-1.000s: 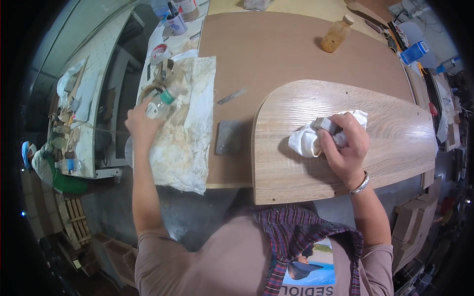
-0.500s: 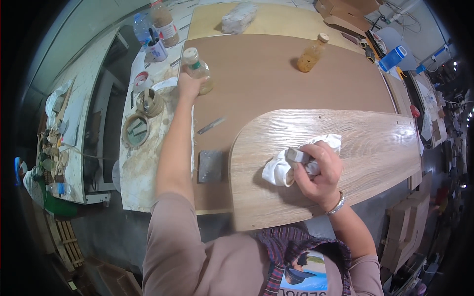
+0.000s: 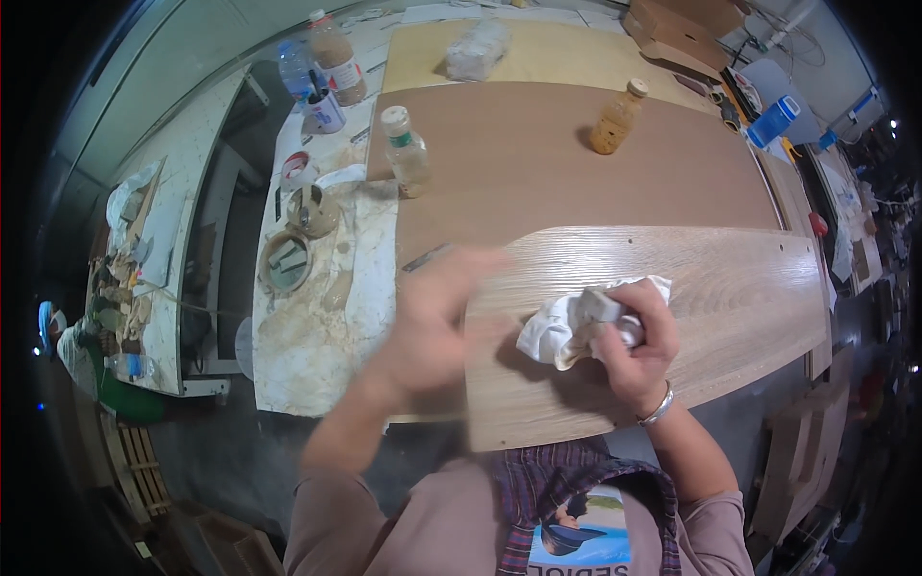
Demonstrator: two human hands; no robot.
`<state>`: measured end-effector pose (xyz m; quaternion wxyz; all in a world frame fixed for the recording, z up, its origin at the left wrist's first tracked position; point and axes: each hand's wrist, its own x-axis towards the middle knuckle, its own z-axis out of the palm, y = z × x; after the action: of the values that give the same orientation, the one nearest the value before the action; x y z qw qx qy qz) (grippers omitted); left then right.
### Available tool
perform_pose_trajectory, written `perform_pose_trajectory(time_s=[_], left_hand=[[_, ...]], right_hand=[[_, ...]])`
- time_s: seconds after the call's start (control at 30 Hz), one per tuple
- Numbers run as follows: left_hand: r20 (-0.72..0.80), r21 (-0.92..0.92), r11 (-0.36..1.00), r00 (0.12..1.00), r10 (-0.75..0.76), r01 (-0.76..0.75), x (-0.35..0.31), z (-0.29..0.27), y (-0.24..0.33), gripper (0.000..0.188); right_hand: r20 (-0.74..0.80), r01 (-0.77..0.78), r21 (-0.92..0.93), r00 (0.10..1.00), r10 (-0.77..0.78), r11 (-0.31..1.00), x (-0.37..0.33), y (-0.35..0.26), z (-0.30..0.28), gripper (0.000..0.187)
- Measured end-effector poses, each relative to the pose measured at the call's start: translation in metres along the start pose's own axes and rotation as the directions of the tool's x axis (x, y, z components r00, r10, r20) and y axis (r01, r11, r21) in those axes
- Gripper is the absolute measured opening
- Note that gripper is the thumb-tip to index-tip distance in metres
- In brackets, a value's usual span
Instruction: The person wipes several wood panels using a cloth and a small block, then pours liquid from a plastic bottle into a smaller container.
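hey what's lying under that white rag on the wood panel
The white rag, bunched in the right hand, rests on the light oak-grain panel. The patch of panel beneath the rag and hand is covered, so its surface there cannot be seen.

A clear plastic bottle with a green label and pale cap [image 3: 407, 152] stands upright in the upper middle, at the left edge of a broad brown board [image 3: 576, 163]. Further right on that board stands an amber bottle with a light cap [image 3: 616, 117]. Above, a pale yellow plywood sheet [image 3: 567, 53] carries a crumpled clear plastic bag [image 3: 476, 49]. At upper left, on a stained white cloth [image 3: 322, 298], sit an open round tin [image 3: 285, 261], a small glass jar [image 3: 313, 210] and a white cup of brushes [image 3: 325, 110] (contents too small to tell). A blue bottle [image 3: 771, 121] lies upper right.
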<state>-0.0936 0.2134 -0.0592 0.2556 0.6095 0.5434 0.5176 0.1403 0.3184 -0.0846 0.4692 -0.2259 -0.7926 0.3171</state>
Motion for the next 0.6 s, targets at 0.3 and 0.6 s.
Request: perform_pose_trajectory(time_s=[0.3, 0.6], left_hand=[[-0.037, 0.211, 0.958, 0.978, 0.205, -0.193, -0.036, 0.054, 0.017, 0.052], [-0.685, 0.020, 0.986, 0.721, -0.108, 0.166, -0.132, -0.042, 0.014, 0.023]], right_hand=[[-0.033, -0.318, 0.651, 0.895, 0.444, 0.689, 0.002, -0.055, 0.019, 0.025], [-0.097, -0.305, 0.559, 0.900, 0.426, 0.771, 0.023, -0.035, -0.009, 0.020]])
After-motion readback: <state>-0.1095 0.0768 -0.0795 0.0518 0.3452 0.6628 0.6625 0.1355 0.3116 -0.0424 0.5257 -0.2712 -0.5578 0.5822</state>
